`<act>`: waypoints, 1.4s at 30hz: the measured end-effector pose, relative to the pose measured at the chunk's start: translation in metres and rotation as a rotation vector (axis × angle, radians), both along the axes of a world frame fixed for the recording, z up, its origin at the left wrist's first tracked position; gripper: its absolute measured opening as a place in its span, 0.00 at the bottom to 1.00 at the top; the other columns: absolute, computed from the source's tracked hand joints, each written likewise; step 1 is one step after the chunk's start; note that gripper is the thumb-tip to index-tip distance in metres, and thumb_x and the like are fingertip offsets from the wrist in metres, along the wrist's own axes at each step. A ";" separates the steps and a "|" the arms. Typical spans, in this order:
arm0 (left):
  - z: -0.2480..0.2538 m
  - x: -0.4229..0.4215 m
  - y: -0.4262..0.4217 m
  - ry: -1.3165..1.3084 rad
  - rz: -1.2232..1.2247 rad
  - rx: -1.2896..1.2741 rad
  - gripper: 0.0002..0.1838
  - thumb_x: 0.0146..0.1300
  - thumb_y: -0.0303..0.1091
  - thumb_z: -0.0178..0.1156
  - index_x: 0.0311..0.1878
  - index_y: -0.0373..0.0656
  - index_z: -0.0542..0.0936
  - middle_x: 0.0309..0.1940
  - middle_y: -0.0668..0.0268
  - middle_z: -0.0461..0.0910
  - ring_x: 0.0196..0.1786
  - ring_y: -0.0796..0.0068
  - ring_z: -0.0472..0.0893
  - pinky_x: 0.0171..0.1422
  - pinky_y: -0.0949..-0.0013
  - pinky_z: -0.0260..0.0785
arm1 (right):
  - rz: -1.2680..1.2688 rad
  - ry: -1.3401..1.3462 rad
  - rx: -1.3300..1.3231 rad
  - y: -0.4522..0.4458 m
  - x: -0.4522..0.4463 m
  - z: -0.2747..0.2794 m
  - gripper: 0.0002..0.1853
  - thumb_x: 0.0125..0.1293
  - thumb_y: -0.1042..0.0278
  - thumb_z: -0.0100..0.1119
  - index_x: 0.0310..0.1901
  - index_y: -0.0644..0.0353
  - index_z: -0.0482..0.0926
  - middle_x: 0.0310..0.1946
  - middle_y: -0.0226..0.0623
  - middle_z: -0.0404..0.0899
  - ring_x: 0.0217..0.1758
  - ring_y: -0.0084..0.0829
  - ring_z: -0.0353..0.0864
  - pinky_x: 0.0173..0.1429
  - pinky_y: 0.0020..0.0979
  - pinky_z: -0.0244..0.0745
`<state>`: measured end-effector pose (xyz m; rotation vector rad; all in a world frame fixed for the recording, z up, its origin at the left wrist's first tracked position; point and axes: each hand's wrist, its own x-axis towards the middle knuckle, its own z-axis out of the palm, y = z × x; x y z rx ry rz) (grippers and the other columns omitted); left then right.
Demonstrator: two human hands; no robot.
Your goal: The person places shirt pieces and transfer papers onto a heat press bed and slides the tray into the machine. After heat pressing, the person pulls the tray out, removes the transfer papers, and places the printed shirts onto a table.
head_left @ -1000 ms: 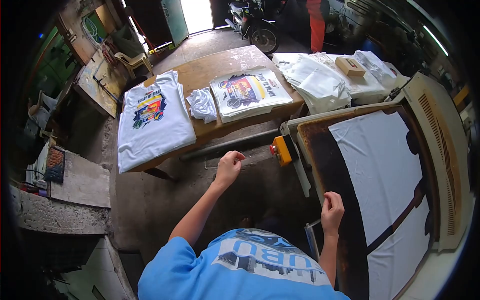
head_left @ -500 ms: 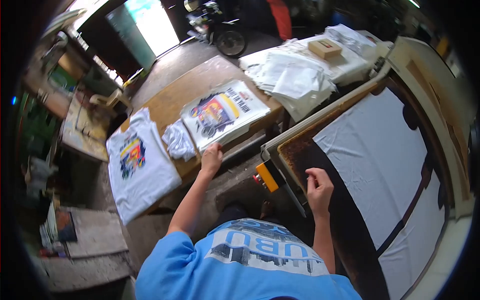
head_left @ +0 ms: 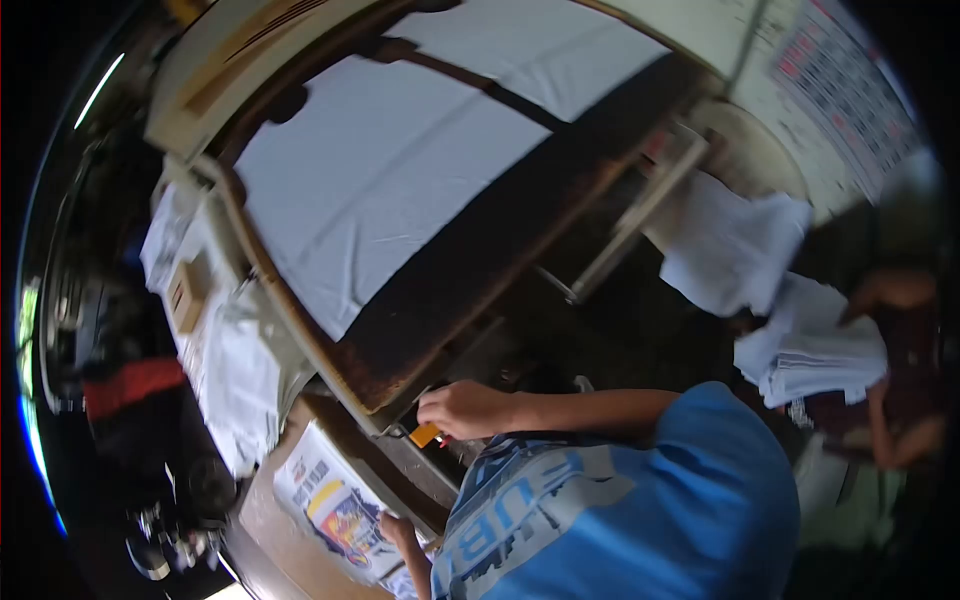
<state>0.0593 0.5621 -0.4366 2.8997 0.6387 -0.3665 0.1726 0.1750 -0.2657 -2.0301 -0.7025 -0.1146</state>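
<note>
My right hand [head_left: 465,410] is loosely curled, with nothing seen in it. It overlaps the orange control box [head_left: 424,434]; whether it touches the box I cannot tell. Lower down, my left hand [head_left: 398,532] is small and blurred beside a stack of printed sheets [head_left: 340,508], and its finger shape is unclear. White cloth [head_left: 380,170] lies over the dark plate [head_left: 510,225] of the press, a little wrinkled, with a dark gap across it.
At the right, another person's arm [head_left: 905,440] is beside folded white cloths [head_left: 825,345]. More white cloth [head_left: 735,240] lies near a round stool [head_left: 765,150]. A calendar [head_left: 845,85] hangs at upper right. White sheets [head_left: 240,370] and a small box [head_left: 186,298] are at left.
The view has swung to the right and tilted strongly. The press now fills the top, and the other person has come into view. My right hand now overlaps the orange box.
</note>
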 end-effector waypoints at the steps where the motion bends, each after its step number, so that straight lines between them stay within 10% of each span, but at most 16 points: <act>1: 0.005 0.001 0.002 0.039 -0.018 0.004 0.15 0.40 0.28 0.61 0.36 0.37 0.75 0.32 0.50 0.78 0.40 0.48 0.77 0.45 0.54 0.67 | -0.004 0.013 -0.002 0.004 -0.006 -0.003 0.06 0.50 0.78 0.54 0.32 0.61 0.74 0.31 0.35 0.73 0.33 0.38 0.77 0.35 0.35 0.73; 9: -0.028 0.005 0.057 0.006 -0.185 -0.037 0.33 0.24 0.26 0.73 0.43 0.38 0.76 0.36 0.53 0.78 0.41 0.55 0.78 0.47 0.58 0.70 | -0.171 0.020 -0.018 0.025 -0.056 -0.004 0.02 0.53 0.76 0.53 0.30 0.62 0.73 0.30 0.36 0.73 0.31 0.38 0.76 0.35 0.35 0.72; 21: 0.042 0.016 0.065 0.087 -0.190 -0.300 0.25 0.27 0.25 0.71 0.35 0.32 0.76 0.34 0.51 0.76 0.40 0.56 0.75 0.46 0.60 0.67 | -0.315 -0.004 -0.051 0.026 -0.081 -0.005 0.05 0.47 0.77 0.58 0.25 0.61 0.72 0.27 0.36 0.74 0.29 0.36 0.77 0.34 0.33 0.74; 27: 0.037 0.008 0.068 0.148 -0.075 -0.438 0.18 0.36 0.22 0.69 0.35 0.30 0.79 0.20 0.59 0.79 0.19 0.75 0.76 0.23 0.74 0.66 | -0.256 0.009 -0.155 0.025 -0.085 0.001 0.05 0.52 0.76 0.54 0.32 0.60 0.76 0.31 0.36 0.75 0.34 0.36 0.77 0.37 0.32 0.74; 42: 0.052 -0.011 0.073 -0.114 -0.133 -0.336 0.12 0.37 0.38 0.71 0.23 0.40 0.83 0.18 0.57 0.79 0.23 0.67 0.79 0.31 0.66 0.69 | -0.173 -0.005 -0.081 0.030 -0.091 0.004 0.05 0.52 0.79 0.54 0.31 0.61 0.76 0.29 0.37 0.76 0.32 0.40 0.77 0.35 0.34 0.73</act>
